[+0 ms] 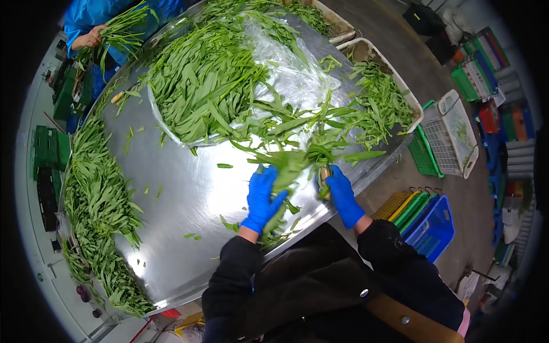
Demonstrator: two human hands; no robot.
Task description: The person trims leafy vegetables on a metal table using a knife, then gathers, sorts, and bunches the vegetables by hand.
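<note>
My left hand (262,200), in a blue glove, is over the table's near side with thumb and fingers apart. Loose green leaves (290,171), blurred by motion, lie right beside it. My right hand (343,197), gloved the same way, is closed at the side of a bunch of leafy greens (321,153). A tan, band-like piece (325,173) shows at the bunch's stems, partly covered by my fingers; its exact kind is unclear. Beyond both hands, a large heap of long-leaved greens (200,80) rests on clear plastic sheeting (291,71).
The metal table (171,188) carries another row of greens (103,211) along its left edge. White crates (409,94) of greens adjoin the right edge. A blue basket (437,228) and a green crate (423,151) stand on the floor. Across the table, another person's hand (90,38) holds greens.
</note>
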